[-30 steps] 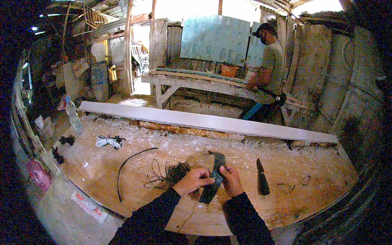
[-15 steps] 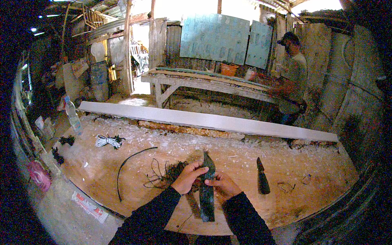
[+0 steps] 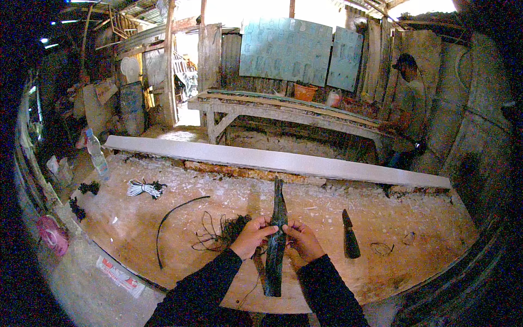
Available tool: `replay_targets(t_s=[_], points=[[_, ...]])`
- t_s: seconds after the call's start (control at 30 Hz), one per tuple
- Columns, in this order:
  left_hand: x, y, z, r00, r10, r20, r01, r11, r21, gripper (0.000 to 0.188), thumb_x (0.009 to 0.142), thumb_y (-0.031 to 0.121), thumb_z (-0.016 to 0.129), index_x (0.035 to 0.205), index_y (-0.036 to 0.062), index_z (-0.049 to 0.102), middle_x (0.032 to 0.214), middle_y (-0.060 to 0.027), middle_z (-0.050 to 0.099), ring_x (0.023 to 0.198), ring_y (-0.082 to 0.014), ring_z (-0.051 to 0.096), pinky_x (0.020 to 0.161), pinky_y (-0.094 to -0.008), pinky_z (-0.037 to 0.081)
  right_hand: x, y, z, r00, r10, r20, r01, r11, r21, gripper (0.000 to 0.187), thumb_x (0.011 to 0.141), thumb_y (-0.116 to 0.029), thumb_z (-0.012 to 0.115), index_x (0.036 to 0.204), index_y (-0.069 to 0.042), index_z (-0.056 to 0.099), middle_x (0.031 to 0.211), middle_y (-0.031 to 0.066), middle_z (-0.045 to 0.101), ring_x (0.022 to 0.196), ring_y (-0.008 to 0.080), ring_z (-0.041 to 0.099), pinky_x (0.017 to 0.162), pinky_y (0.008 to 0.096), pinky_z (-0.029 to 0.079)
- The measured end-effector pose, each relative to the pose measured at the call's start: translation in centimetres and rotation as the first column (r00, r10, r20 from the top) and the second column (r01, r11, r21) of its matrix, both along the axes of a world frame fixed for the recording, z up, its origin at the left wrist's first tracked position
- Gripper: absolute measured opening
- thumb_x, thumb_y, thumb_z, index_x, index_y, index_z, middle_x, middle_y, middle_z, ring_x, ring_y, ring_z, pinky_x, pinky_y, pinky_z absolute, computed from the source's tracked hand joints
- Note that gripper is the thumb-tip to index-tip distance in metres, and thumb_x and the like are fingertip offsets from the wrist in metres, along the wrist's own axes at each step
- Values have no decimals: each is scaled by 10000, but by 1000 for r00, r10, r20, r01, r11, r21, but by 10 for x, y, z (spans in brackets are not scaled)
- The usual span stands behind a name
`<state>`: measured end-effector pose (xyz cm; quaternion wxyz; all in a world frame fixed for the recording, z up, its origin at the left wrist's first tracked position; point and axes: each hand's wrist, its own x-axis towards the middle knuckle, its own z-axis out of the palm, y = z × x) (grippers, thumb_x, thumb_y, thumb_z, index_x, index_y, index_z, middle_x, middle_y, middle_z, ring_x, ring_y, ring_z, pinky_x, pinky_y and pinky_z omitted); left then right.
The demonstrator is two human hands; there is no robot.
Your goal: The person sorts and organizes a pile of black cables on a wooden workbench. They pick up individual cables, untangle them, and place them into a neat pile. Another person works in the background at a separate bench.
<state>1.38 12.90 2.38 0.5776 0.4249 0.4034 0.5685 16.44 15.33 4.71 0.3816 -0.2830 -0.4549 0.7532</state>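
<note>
Over the wooden tabletop (image 3: 190,245), my left hand (image 3: 253,235) and my right hand (image 3: 302,241) pinch a long, dark flat strip (image 3: 275,267) between thumbs and fingers, near its middle. The strip stands lengthwise away from me, its narrower end pointing toward the far side. Its material I cannot make out. Beside my left hand lies a tangle of dark cord (image 3: 233,229), partly hidden behind that hand. A dark knife-like tool (image 3: 350,240) rests to the right of my right hand, apart from it. Farther left is a thin, curved black strip (image 3: 163,218).
A bundle of white cord (image 3: 143,188) and a clear bottle (image 3: 97,153) are on the left. One long pale board (image 3: 272,161) runs along the table's far edge. Behind it, a person (image 3: 408,109) stands by a workbench (image 3: 245,109) holding an orange bucket (image 3: 305,92).
The strip's far end now reaches farther from me and looks straighter; earlier it was shorter and bent there. My hands stay around its middle. The person behind has shifted right.
</note>
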Motion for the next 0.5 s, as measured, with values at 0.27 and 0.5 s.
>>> replay_targets(t_s=[0.27,0.5], points=[[-1,-6,9,993,22,-118,-17,999,41,163,753,127,585,891,56,533,798,-9,562,692,-81,523,594,-220,414,7,12,-7,985,-73,156,39,976,215,89,759,-151,583,744,-70,550,631,-13,532,538,81,498,495,206,411],[4,-11,14,949,74,-308,-51,995,82,214,743,191,619,865,26,556,722,9,555,641,-63,490,581,-208,397,9,13,-11,974,-103,203,15,918,396,126,785,-162,550,751,-42,568,653,15,556,560,88,507,515,215,411]])
